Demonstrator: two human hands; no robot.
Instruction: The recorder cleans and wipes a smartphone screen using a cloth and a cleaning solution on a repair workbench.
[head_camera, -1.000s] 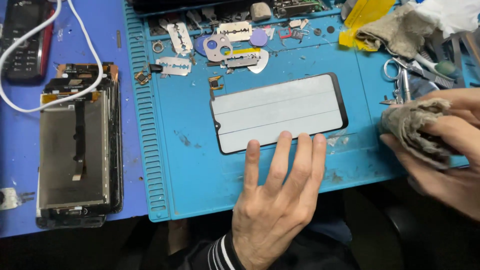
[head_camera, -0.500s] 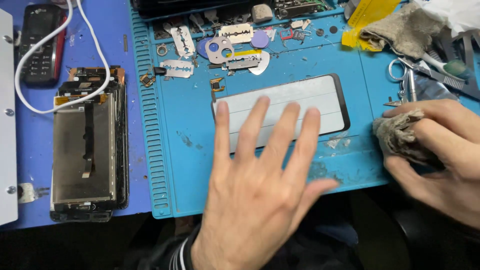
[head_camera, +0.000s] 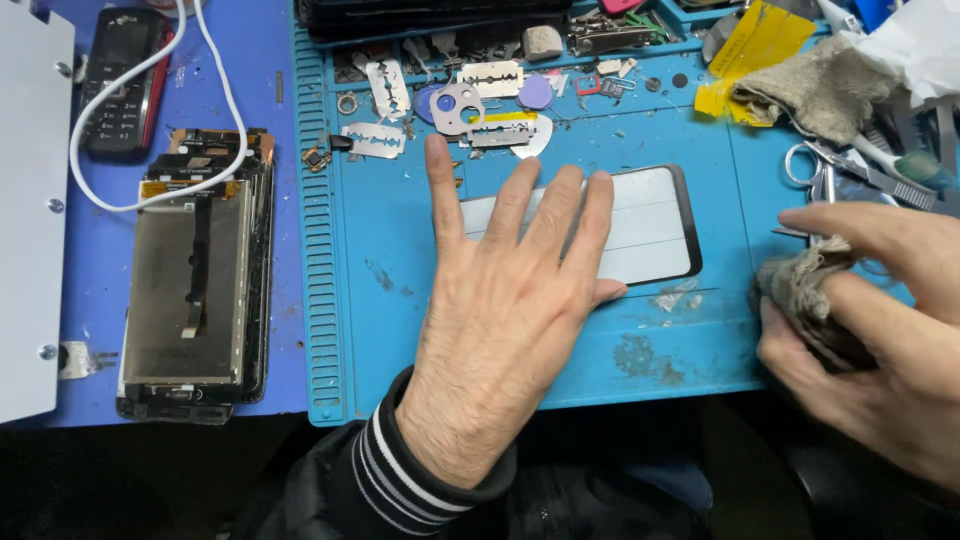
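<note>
Left hand (head_camera: 505, 310) flat, fingers spread and released, pressing down on the phone glass panel (head_camera: 640, 235) in the middle of the blue work mat (head_camera: 380, 330), hiding the panel's left half. Right hand (head_camera: 880, 330) clenched around a grey rag (head_camera: 810, 300) just right of the panel, beside scissors (head_camera: 815, 170). Above: razor blades (head_camera: 385, 88), small metal parts, another rag (head_camera: 815, 90), yellow tape (head_camera: 745, 50); left of the mat: opened phone screens (head_camera: 195, 280), white cable (head_camera: 150, 100), old keypad phone (head_camera: 120, 80).
</note>
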